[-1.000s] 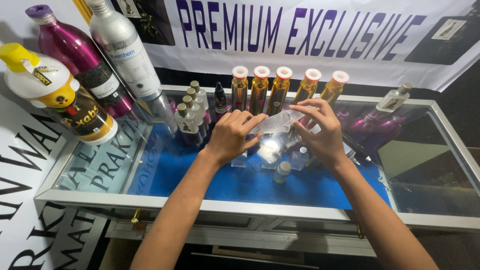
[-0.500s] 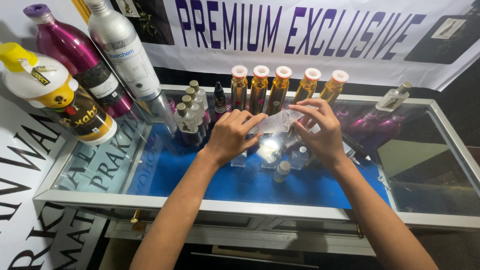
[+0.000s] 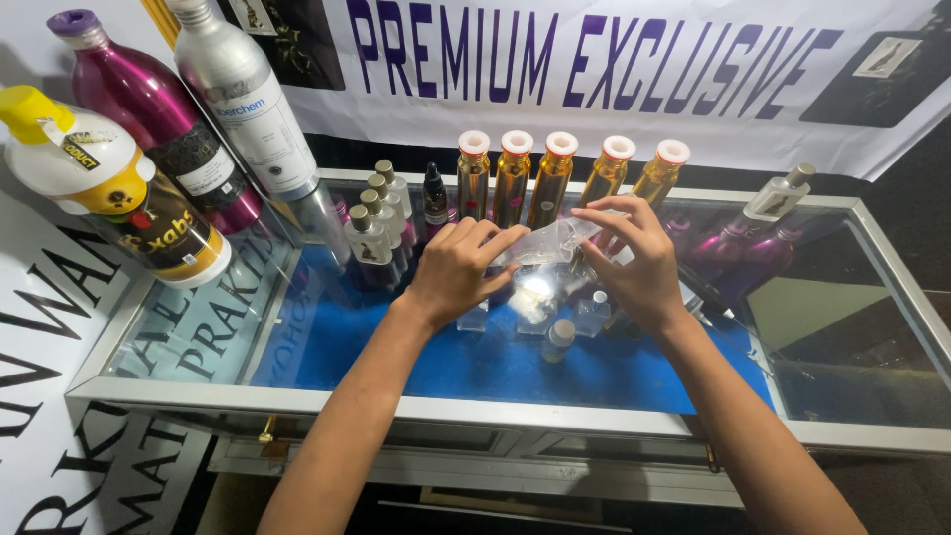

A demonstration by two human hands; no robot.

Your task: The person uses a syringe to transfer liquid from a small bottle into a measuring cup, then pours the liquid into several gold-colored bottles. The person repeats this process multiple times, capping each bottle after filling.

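Both hands hold a small clear plastic bag above the glass counter. My left hand pinches the bag's left end between thumb and fingers. My right hand grips its right end with curled fingers. Under the bag, small clear bottles and a little vial with a pale cap stand over the blue lining of the case.
A row of amber bottles with white caps lines the back edge. Small spray bottles and a dark dropper bottle stand left of them. Large magenta, silver and yellow-capped bottles lean at the left. A banner hangs behind.
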